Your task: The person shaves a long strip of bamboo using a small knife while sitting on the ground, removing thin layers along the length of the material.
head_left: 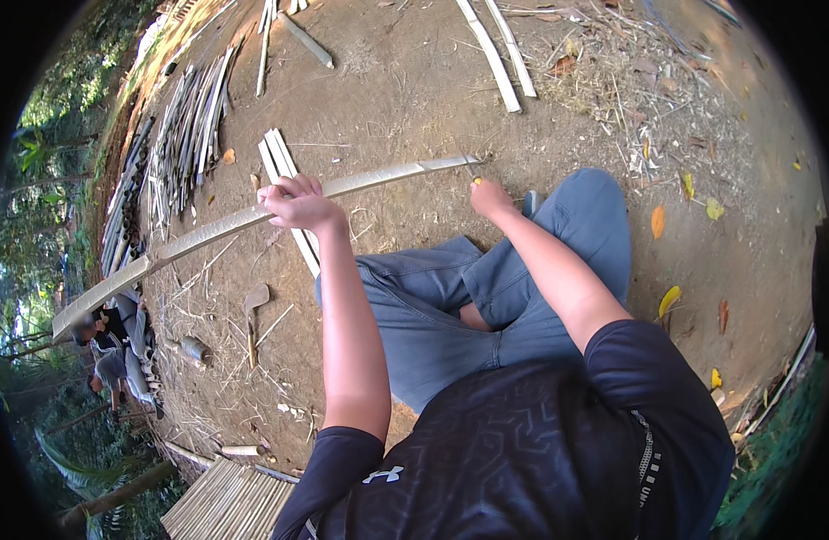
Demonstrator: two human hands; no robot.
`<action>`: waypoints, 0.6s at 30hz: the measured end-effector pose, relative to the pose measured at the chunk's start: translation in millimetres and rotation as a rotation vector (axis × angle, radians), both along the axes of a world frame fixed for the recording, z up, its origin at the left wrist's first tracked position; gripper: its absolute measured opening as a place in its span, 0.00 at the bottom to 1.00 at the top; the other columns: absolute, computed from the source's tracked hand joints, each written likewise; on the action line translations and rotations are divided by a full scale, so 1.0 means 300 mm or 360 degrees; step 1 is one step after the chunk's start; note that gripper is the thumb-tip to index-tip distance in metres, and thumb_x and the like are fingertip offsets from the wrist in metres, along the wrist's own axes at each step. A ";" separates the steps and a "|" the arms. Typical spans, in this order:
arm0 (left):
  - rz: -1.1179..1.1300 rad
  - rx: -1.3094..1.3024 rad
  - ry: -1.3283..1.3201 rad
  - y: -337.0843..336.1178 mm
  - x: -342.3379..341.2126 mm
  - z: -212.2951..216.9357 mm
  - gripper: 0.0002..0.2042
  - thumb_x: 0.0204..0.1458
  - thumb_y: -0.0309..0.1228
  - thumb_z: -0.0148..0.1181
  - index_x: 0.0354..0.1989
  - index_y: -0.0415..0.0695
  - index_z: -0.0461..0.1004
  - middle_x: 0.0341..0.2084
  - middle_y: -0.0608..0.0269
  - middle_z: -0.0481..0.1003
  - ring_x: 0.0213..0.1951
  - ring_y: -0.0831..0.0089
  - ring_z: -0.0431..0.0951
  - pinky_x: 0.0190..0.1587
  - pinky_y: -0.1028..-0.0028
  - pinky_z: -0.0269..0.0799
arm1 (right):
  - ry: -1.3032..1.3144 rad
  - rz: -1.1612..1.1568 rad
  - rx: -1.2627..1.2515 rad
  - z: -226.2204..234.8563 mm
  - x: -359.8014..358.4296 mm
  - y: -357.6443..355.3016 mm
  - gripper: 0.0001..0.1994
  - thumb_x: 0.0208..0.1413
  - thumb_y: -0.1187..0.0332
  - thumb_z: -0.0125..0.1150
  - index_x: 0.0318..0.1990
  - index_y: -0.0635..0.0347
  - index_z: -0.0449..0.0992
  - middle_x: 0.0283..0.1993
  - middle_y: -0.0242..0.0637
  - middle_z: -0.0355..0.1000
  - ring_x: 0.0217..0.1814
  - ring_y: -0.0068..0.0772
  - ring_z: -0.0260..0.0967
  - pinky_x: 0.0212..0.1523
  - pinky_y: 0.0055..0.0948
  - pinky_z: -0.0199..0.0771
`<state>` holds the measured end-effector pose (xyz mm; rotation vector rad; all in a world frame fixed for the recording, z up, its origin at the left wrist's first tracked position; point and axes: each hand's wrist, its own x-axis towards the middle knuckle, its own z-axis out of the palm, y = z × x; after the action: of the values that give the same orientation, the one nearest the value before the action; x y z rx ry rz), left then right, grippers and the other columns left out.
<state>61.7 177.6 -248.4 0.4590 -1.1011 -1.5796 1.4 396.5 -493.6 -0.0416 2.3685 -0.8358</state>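
A long, pale split bamboo strip (207, 232) stretches from the far left across to a spot ahead of my knees. My left hand (295, 203) is closed around it near its middle. My right hand (492, 198) grips a small knife (470, 167), its blade against the strip's right end. Most of the knife's handle is hidden in my fist. Under the strip, beside my left forearm, several white bamboo slats (276, 155) lie together on the ground. I sit with legs folded in blue-grey trousers (423, 279).
A wood-handled tool with a broad flat blade (257, 295) lies left on the dirt, near a short cylinder (196, 349). Bundled poles (191, 126) stretch along the far left. Two strips (488, 52) lie ahead. Two people (117, 337) are at the left edge, above a bamboo slat platform (227, 504).
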 end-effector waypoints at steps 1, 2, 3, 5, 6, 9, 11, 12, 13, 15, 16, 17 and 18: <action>0.0014 0.0039 -0.0013 -0.008 0.007 0.002 0.10 0.58 0.31 0.38 0.23 0.51 0.50 0.10 0.75 0.49 0.13 0.83 0.46 0.15 0.76 0.42 | 0.0041 -0.0014 0.0025 0.027 0.012 -0.005 0.22 0.66 0.55 0.45 0.49 0.66 0.76 0.53 0.58 0.73 0.58 0.58 0.70 0.58 0.49 0.69; 0.0036 0.0066 -0.0024 -0.016 0.006 0.003 0.12 0.57 0.32 0.39 0.22 0.51 0.49 0.10 0.75 0.49 0.13 0.82 0.46 0.15 0.75 0.41 | 0.0081 -0.0027 0.0049 0.054 0.024 -0.011 0.23 0.65 0.54 0.46 0.51 0.67 0.75 0.53 0.57 0.73 0.57 0.58 0.71 0.57 0.48 0.70; 0.0060 0.0092 -0.0037 -0.026 0.000 0.004 0.13 0.57 0.33 0.39 0.21 0.51 0.48 0.09 0.75 0.49 0.13 0.82 0.46 0.16 0.75 0.40 | 0.0119 -0.0038 0.0073 0.080 0.033 -0.017 0.23 0.65 0.54 0.46 0.52 0.67 0.74 0.53 0.57 0.73 0.56 0.58 0.72 0.57 0.47 0.71; 0.0088 0.0132 -0.0024 -0.015 -0.023 0.035 0.15 0.56 0.34 0.40 0.19 0.51 0.46 0.09 0.74 0.48 0.13 0.81 0.45 0.17 0.74 0.39 | 0.0055 -0.0061 0.0014 0.055 0.021 0.012 0.25 0.64 0.52 0.47 0.53 0.68 0.72 0.52 0.58 0.74 0.56 0.58 0.71 0.57 0.48 0.71; 0.0105 0.0141 -0.0013 0.001 -0.032 0.055 0.15 0.56 0.34 0.40 0.19 0.52 0.46 0.10 0.75 0.48 0.13 0.81 0.45 0.17 0.74 0.39 | 0.0025 -0.0071 -0.0014 0.031 0.006 0.034 0.25 0.63 0.51 0.48 0.53 0.68 0.72 0.52 0.59 0.74 0.56 0.59 0.71 0.57 0.48 0.71; 0.0145 0.0105 0.0052 -0.002 -0.045 0.105 0.16 0.56 0.34 0.41 0.18 0.52 0.46 0.09 0.75 0.47 0.13 0.82 0.44 0.17 0.74 0.39 | 0.0118 -0.0344 -0.0081 -0.036 -0.039 0.086 0.26 0.62 0.50 0.50 0.52 0.68 0.72 0.51 0.61 0.74 0.56 0.60 0.71 0.57 0.48 0.70; 0.0141 0.0001 0.0081 -0.032 -0.027 0.133 0.16 0.55 0.34 0.42 0.17 0.52 0.46 0.09 0.76 0.47 0.13 0.82 0.44 0.17 0.74 0.38 | 0.0163 -0.0473 -0.0181 -0.013 -0.029 0.092 0.25 0.60 0.53 0.49 0.53 0.69 0.70 0.50 0.62 0.74 0.56 0.61 0.71 0.56 0.49 0.70; 0.0148 0.0014 0.0070 -0.058 -0.016 0.155 0.16 0.56 0.34 0.42 0.17 0.53 0.46 0.09 0.76 0.47 0.13 0.82 0.44 0.17 0.74 0.38 | 0.0169 -0.0511 -0.0206 0.000 -0.025 0.091 0.25 0.60 0.54 0.49 0.54 0.69 0.69 0.50 0.62 0.74 0.55 0.61 0.71 0.56 0.49 0.70; 0.0145 -0.0016 0.0061 -0.075 -0.001 0.167 0.16 0.56 0.34 0.42 0.17 0.53 0.46 0.09 0.76 0.47 0.13 0.82 0.44 0.17 0.74 0.38 | 0.0174 -0.0564 -0.0224 0.003 -0.019 0.101 0.25 0.60 0.55 0.49 0.54 0.70 0.69 0.49 0.62 0.74 0.55 0.61 0.71 0.56 0.49 0.70; 0.0142 -0.0075 0.0044 -0.106 0.031 0.189 0.16 0.56 0.34 0.42 0.18 0.54 0.47 0.09 0.76 0.48 0.13 0.82 0.44 0.17 0.74 0.38 | 0.0213 -0.0440 -0.0191 0.006 0.001 0.100 0.24 0.59 0.56 0.48 0.53 0.71 0.68 0.49 0.64 0.73 0.55 0.62 0.71 0.56 0.50 0.69; 0.0137 -0.0007 0.0080 -0.111 0.055 0.188 0.13 0.57 0.31 0.41 0.20 0.53 0.51 0.11 0.77 0.50 0.13 0.86 0.46 0.14 0.78 0.40 | 0.0209 -0.0368 -0.0163 0.011 0.017 0.092 0.24 0.59 0.56 0.48 0.53 0.71 0.68 0.49 0.64 0.73 0.55 0.62 0.71 0.57 0.51 0.69; 0.0145 -0.0033 0.0073 -0.125 0.070 0.181 0.13 0.57 0.30 0.41 0.20 0.52 0.51 0.10 0.76 0.50 0.12 0.86 0.46 0.14 0.78 0.40 | 0.0205 -0.0295 -0.0135 0.016 0.033 0.081 0.24 0.59 0.57 0.48 0.53 0.71 0.68 0.49 0.64 0.73 0.55 0.62 0.71 0.57 0.51 0.69; 0.0153 -0.0057 0.0065 -0.138 0.085 0.176 0.13 0.57 0.30 0.41 0.20 0.52 0.51 0.10 0.76 0.51 0.12 0.86 0.46 0.14 0.78 0.40 | 0.0202 -0.0261 -0.0136 0.020 0.046 0.065 0.24 0.61 0.55 0.48 0.52 0.70 0.69 0.49 0.63 0.73 0.55 0.63 0.71 0.57 0.52 0.68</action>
<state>87.3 136.1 -195.4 0.4474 -1.0594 -1.4766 15.3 416.1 -487.6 0.0678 2.4791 -1.0405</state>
